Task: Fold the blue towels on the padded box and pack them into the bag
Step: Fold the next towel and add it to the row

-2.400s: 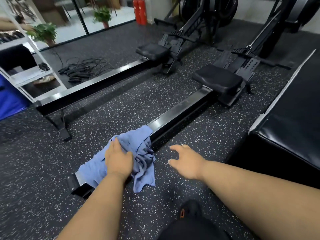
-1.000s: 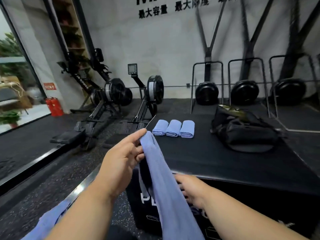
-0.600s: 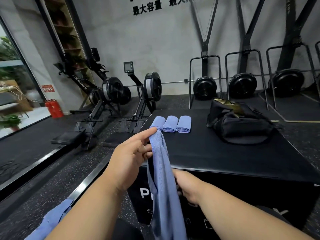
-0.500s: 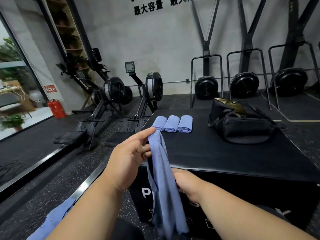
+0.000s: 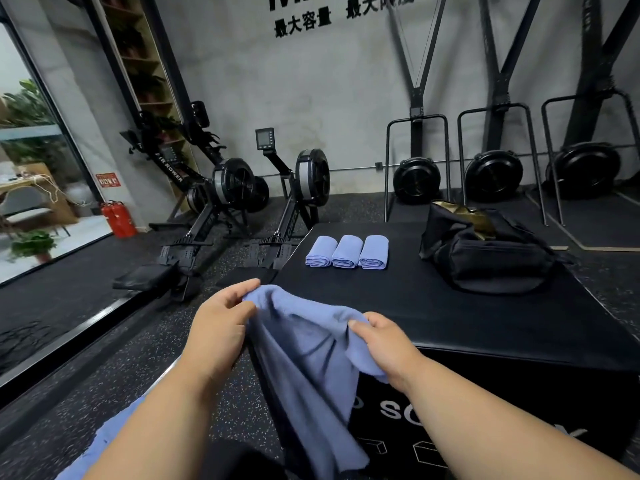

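Low in the frame, your left hand (image 5: 218,327) and right hand (image 5: 384,344) each pinch the limp, light blue terry towel (image 5: 304,355); it sags, so grip its corners.

Both forearms stretched forward, left hand (image 5: 216,327) and right hand (image 5: 382,344) apart, fingers (image 5: 239,294) pinching cloth between thumb and fingertips.
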The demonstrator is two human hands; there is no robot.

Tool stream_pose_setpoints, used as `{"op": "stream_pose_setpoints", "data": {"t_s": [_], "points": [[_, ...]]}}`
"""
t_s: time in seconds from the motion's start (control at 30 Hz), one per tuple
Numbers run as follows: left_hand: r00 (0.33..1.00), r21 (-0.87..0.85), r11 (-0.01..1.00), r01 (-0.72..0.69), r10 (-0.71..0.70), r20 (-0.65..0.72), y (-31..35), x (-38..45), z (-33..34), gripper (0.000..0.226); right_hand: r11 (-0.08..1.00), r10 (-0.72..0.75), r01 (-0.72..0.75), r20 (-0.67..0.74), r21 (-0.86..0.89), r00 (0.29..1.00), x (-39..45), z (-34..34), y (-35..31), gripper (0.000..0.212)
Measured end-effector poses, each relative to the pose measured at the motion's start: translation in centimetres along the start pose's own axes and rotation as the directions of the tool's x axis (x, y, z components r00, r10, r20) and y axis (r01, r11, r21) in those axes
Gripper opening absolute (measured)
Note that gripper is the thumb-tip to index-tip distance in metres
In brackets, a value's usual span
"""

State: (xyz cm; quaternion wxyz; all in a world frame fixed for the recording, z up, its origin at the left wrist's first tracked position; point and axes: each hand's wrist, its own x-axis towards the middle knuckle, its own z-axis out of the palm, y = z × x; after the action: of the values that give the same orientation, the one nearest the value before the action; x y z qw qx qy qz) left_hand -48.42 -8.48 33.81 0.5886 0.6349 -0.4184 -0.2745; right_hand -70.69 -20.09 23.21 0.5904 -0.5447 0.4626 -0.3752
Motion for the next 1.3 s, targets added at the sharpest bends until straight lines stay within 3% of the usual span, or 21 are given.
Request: {"op": "stream_pose_setpoints", "data": {"t_s": [0.13,0.27,0.33,0.4,0.47,0.53,0.67,0.77,0.87,0.9,1.0,1.1,1.17,1.23,1.3], "points": [[0.999,0.047,0.999,0.014,-0.012,-0.032,-0.6,0.1,-0.6,0.044,0.996,-0.08,0.081,-0.053,0.022,0.995,0.3,-0.9,-1.4,0.021],[0.997,0.33,0.942,-0.06,0.073,-0.024,-0.7,-0.7,0.3,0.024,0.989,-0.147,0.146,0.01,0.033,0.989,-0.4,-0.7,-3.1,0.022],[0.992,0.403,0.909,-0.111,0.076,0.101,-1.0,-1.6,1.7,0.029,0.983,-0.183,0.184,0.082,0.0,0.98,-1.1,0.1,-4.1,0.024],[0.946,0.364,0.906,-0.215,0.101,0.308,-1.5,-2.6,3.3,0.027,0.97,-0.226,0.236,0.15,-0.05,0.962,-1.6,1.1,-4.9,0.028],[0.922,0.306,0.921,-0.24,0.118,0.37,-1.9,-3.5,4.7,0.014,0.956,-0.258,0.281,0.206,-0.088,0.944,-2.0,2.0,-5.6,0.028],[0.961,0.26,0.952,-0.16,0.09,0.262,-2.6,-3.5,5.2,0.014,0.951,-0.269,0.295,0.22,-0.094,0.938,-2.2,2.5,-5.8,0.027],[0.999,0.093,0.995,0.024,-0.026,0.024,-2.7,-2.5,4.4,0.027,0.937,-0.332,0.341,0.105,-0.077,0.937,-2.3,2.3,-6.0,0.013],[0.997,-0.088,0.993,0.073,-0.076,-0.032,-1.5,-2.0,4.0,0.023,0.937,-0.325,0.333,0.088,-0.106,0.942,-2.5,2.0,-5.4,0.028],[0.993,-0.198,0.975,0.099,-0.11,-0.049,-0.6,-1.6,4.2,0.019,0.965,-0.261,0.261,0.155,0.018,0.953,-2.7,2.7,-4.0,0.06],[0.991,-0.236,0.965,0.115,-0.129,-0.044,-0.4,-1.4,4.3,0.021,0.976,-0.215,0.207,0.189,0.061,0.958,-2.7,3.0,-3.5,0.062],[0.987,-0.346,0.927,0.147,-0.162,-0.015,0.2,-1.0,4.2,0.026,0.992,-0.111,0.09,0.281,0.088,0.953,-2.9,3.4,-2.6,0.053],[0.985,-0.388,0.909,0.151,-0.171,-0.016,0.3,-0.6,3.6,0.025,0.98,-0.156,0.184,0.272,-0.079,0.95,-2.8,3.0,-2.0,0.01],[0.984,-0.373,0.919,0.128,-0.165,-0.068,-0.1,-0.2,2.9,0.024,0.981,-0.169,0.188,0.249,-0.054,0.954,-2.7,2.8,-2.1,0.019],[0.983,-0.279,0.955,0.096,-0.135,-0.125,-0.3,0.2,1.9,0.039,0.983,-0.183,0.186,0.214,0.007,0.96,-2.7,2.5,-2.8,0.024],[0.977,-0.153,0.984,0.092,-0.119,-0.177,-0.6,0.6,0.9,0.089,0.979,-0.202,0.192,0.181,0.071,0.963,-2.6,2.2,-3.6,0.034]]}}
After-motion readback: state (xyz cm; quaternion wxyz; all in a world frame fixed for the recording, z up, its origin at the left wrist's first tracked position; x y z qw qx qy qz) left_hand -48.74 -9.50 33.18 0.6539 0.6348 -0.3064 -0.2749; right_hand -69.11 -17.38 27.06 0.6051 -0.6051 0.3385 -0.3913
